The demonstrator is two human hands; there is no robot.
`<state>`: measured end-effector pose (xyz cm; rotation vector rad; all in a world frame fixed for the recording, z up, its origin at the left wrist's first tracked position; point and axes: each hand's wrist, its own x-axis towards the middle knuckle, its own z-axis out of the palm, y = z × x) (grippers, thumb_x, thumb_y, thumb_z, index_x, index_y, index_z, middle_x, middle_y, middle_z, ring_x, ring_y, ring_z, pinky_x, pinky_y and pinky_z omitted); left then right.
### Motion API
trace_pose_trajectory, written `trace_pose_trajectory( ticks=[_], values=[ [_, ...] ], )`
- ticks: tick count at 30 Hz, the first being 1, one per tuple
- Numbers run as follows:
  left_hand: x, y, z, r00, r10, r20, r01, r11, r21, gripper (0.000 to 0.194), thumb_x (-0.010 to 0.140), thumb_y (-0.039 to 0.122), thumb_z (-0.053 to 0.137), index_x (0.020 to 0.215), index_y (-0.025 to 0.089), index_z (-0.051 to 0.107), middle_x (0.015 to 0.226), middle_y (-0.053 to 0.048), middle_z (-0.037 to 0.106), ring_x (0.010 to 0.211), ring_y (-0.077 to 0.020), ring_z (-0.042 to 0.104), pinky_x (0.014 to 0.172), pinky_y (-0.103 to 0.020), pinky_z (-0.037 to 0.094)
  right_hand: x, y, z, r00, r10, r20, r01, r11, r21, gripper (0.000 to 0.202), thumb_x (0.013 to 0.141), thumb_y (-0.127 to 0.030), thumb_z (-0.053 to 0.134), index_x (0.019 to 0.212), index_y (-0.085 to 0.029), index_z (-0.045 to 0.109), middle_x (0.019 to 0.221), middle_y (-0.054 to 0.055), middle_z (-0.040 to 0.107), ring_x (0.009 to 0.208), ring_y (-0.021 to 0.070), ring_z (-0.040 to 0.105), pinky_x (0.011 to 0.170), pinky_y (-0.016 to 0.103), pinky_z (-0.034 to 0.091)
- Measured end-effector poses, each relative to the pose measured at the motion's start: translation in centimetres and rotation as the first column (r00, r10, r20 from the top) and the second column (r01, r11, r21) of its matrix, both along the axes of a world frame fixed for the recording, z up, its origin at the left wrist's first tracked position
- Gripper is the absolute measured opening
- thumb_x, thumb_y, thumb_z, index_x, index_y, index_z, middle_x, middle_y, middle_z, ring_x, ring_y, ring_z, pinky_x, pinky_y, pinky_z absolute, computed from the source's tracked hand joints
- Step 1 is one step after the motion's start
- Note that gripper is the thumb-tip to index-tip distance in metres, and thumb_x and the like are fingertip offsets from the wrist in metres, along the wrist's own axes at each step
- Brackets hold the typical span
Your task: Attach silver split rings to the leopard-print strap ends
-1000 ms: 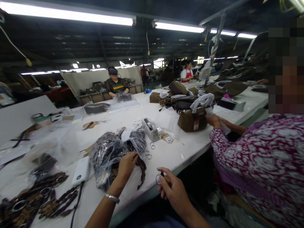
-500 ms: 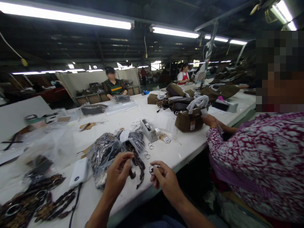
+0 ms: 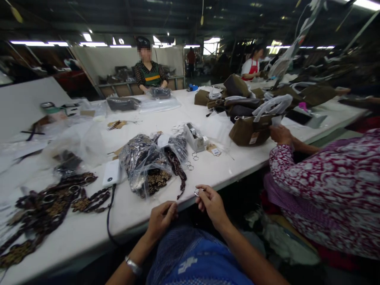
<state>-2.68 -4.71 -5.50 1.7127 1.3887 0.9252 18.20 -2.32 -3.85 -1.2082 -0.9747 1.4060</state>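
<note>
In the head view my right hand (image 3: 211, 204) pinches a small silver metal ring (image 3: 197, 192) between thumb and fingers, just off the table's front edge. My left hand (image 3: 162, 218) is closed at that edge, its fingers curled; whatever may be in them is hidden. Beyond it lies a clear plastic bag (image 3: 142, 168) of brown and black patterned pieces. A dark braided strap (image 3: 177, 170) trails from a second bag toward the edge. Loose silver rings (image 3: 190, 167) rest on the white tabletop to the right of the strap.
A tape dispenser (image 3: 194, 138) stands behind the rings. A white power bank (image 3: 111, 174) with a black cable lies left of the bag, near a heap of straps (image 3: 50, 206). At right a co-worker's hand (image 3: 280, 134) touches a brown handbag (image 3: 251, 132).
The view has tilted down. My left hand has drawn back from the bag and strap to the table edge, fingers more curled. The ring stays in my right hand.
</note>
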Motion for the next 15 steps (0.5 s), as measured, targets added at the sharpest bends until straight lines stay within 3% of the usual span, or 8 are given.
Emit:
trace_pose_trajectory(
  ticks=[4, 8, 15],
  values=[
    [1.4, -1.4, -2.5, 0.989, -0.145, -0.043, 0.140, 0.985, -0.104, 0.026, 0.090, 0.035, 0.053, 0.093, 0.023, 0.076, 0.089, -0.007, 0.078, 0.081, -0.0228, 0.072, 0.079, -0.032, 0.057, 0.2, 0.0, -1.3, 1.000, 0.009, 0.012, -0.009, 1.000, -0.029, 0.038, 0.084, -0.045, 0.062, 0.105, -0.014, 0.064, 0.060, -0.002, 0.064, 0.043, 0.0079, 0.051, 0.041, 0.017, 0.038],
    [2.6, -1.3, -4.4, 0.975, -0.211, -0.067, 0.199, 0.968, -0.151, 0.026, 0.086, 0.026, 0.053, 0.092, 0.022, 0.078, 0.097, -0.008, 0.078, 0.092, -0.0268, 0.072, 0.087, -0.038, 0.055, 1.0, 0.3, -2.0, 1.000, -0.007, 0.030, 0.008, 0.999, -0.043, 0.038, 0.084, -0.045, 0.062, 0.105, -0.012, 0.064, 0.059, -0.002, 0.063, 0.043, 0.0078, 0.050, 0.041, 0.017, 0.038],
    [2.1, 0.7, -3.0, 0.962, -0.258, -0.094, 0.237, 0.952, -0.192, 0.031, 0.091, 0.026, 0.047, 0.106, 0.023, 0.074, 0.104, -0.006, 0.077, 0.097, -0.0233, 0.070, 0.091, -0.034, 0.053, 2.0, 0.5, -1.9, 0.999, -0.034, 0.040, 0.036, 0.998, -0.047, 0.037, 0.084, -0.043, 0.062, 0.105, -0.011, 0.064, 0.059, -0.001, 0.063, 0.042, 0.0075, 0.050, 0.040, 0.017, 0.037]
  ],
)
